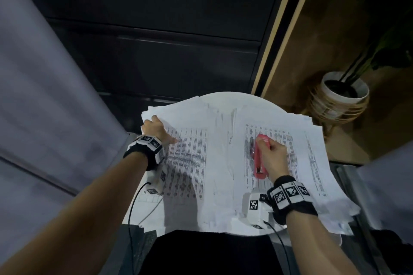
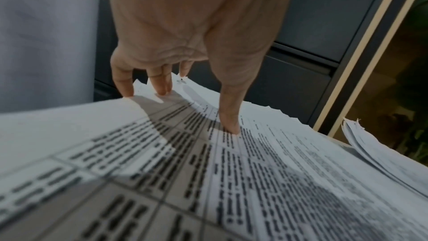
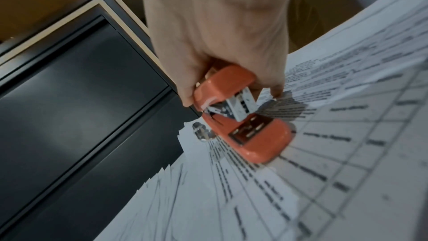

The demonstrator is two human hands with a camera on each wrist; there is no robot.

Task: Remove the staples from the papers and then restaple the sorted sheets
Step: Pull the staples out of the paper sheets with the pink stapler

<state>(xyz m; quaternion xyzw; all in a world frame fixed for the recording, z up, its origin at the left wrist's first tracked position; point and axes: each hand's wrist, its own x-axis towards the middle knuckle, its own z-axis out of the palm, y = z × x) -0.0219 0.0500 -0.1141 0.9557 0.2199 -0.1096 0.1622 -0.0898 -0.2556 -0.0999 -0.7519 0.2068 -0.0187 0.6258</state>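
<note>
Two spread piles of printed sheets cover a round white table (image 1: 225,97). My left hand (image 1: 156,129) rests on the far left corner of the left pile (image 1: 190,163). In the left wrist view its fingers (image 2: 162,89) touch the far edge and the thumb presses the top sheet (image 2: 254,180); a small staple (image 2: 181,80) shows at that corner. My right hand (image 1: 266,147) grips a pink stapler (image 1: 259,163) lying on the right pile (image 1: 301,163). Seen from the right wrist, the stapler (image 3: 254,138) stands with jaws apart over the sheet (image 3: 347,144).
A small dark shiny object (image 1: 252,145) lies on the right pile just left of the stapler, also seen as a glinting piece (image 3: 201,133). A potted plant (image 1: 342,96) stands on the floor at the right. Dark cabinet fronts (image 1: 156,40) rise behind the table.
</note>
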